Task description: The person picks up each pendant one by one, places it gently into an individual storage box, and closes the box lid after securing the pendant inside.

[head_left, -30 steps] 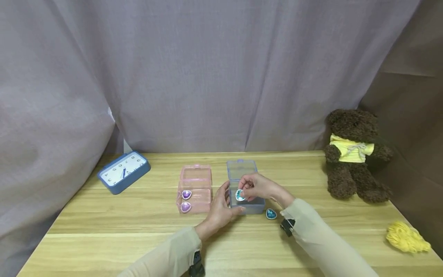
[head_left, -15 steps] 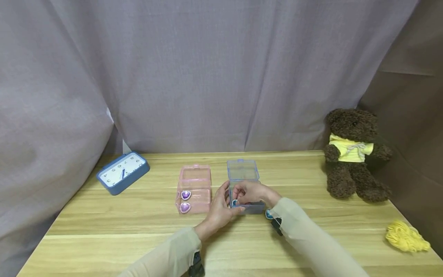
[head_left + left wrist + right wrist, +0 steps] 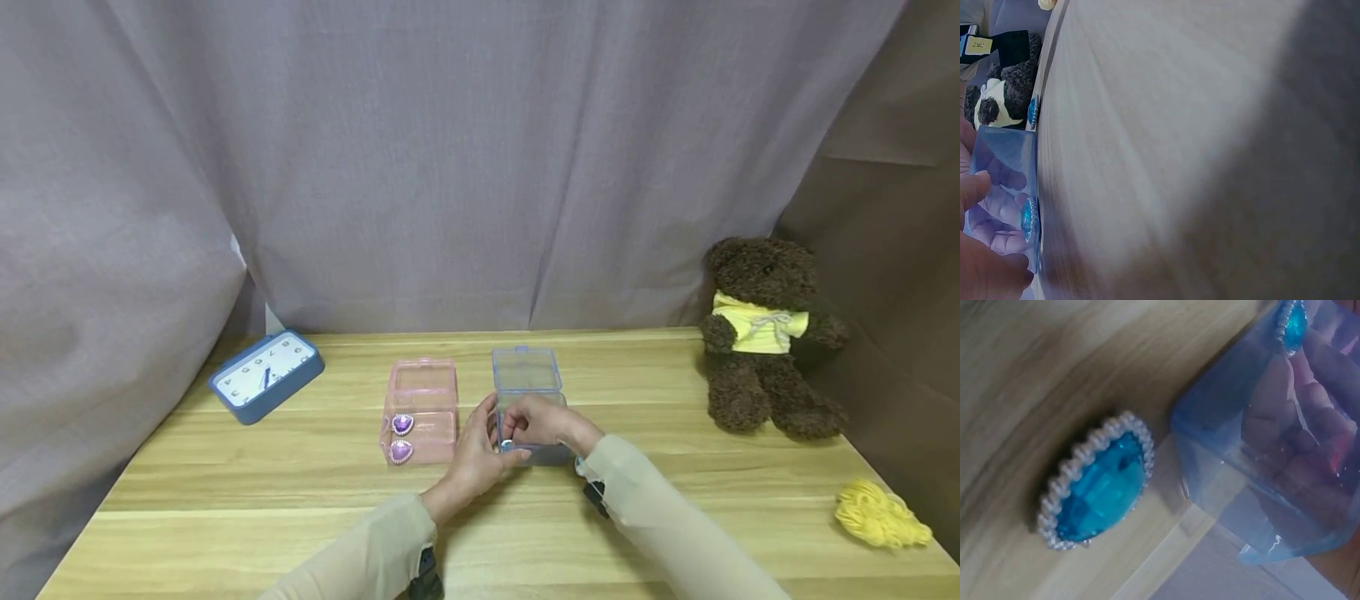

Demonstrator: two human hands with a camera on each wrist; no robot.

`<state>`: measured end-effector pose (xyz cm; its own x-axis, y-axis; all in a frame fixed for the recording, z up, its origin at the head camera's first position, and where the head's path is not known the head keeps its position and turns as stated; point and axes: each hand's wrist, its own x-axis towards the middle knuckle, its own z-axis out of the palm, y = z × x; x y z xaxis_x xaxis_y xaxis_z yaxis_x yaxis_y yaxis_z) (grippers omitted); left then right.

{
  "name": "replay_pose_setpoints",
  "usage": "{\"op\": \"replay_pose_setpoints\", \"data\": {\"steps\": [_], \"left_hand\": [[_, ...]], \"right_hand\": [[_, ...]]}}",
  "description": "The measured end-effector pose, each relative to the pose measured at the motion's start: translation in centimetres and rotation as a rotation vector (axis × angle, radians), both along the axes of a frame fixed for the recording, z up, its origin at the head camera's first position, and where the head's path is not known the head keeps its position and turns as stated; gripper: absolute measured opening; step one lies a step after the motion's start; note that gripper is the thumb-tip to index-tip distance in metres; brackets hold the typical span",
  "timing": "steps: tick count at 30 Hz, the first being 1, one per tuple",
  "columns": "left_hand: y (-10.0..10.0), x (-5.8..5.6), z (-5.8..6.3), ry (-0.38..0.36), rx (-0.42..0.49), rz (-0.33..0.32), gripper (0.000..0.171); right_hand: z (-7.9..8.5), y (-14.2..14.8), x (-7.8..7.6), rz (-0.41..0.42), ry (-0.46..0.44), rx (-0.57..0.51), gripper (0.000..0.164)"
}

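A clear blue box (image 3: 551, 456) stands on the table with its lid raised. My left hand (image 3: 476, 454) grips its left side, thumb on the front wall. Inside the box, my right hand (image 3: 538, 419) has its fingers bent down at a blue heart-shaped gem (image 3: 1027, 219) with a beaded silvery rim. Through the see-through wall, that gem shows low in the box at the fingertips. A second blue gem (image 3: 1104, 490) lies on the table just outside the box, partly covered by the right sleeve in the head view.
Left of the blue box, an open clear pink box (image 3: 435, 429) holds a purple gem (image 3: 402, 424) and another purple gem (image 3: 401, 452). A blue clock (image 3: 267, 377) lies at the back left. A brown teddy bear (image 3: 765, 333) and yellow yarn (image 3: 881, 514) are on the right.
My right hand has lowered the blue gem from above the box down into it, slightly left. My left hand has kept its hold on the box.
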<state>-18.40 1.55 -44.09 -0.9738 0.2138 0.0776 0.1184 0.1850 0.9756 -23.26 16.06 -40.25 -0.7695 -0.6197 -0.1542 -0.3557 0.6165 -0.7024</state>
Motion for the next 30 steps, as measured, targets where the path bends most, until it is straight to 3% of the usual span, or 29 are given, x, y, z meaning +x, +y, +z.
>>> {"op": "replay_pose_setpoints", "data": {"steps": [8, 13, 16, 18, 24, 30], "left_hand": [[0.0, 0.0, -0.3, -0.017, 0.038, -0.008, 0.093], [0.1, -0.1, -0.2, -0.021, 0.120, -0.030, 0.093], [0.0, -0.2, 0.0, -0.022, 0.147, -0.034, 0.093], [-0.2, -0.2, 0.1, -0.030, 0.150, -0.032, 0.094], [-0.4, -0.1, 0.1, -0.042, 0.164, -0.034, 0.094], [0.0, 0.0, 0.0, -0.033, 0.142, -0.036, 0.094]], "right_hand": [[0.8, 0.8, 0.3, -0.067, -0.029, -0.084, 0.012], [2.4, 4.0, 0.4, -0.240, 0.069, -0.230, 0.011], [2.3, 6.8, 0.8, -0.359, 0.113, -0.292, 0.011], [1.6, 8.4, 1.3, -0.388, 0.076, -0.303, 0.012], [-0.8, 10.2, 3.6, -0.278, -0.089, -0.225, 0.019], [-1.3, 10.1, 4.9, -0.285, -0.037, -0.166, 0.024]]}}
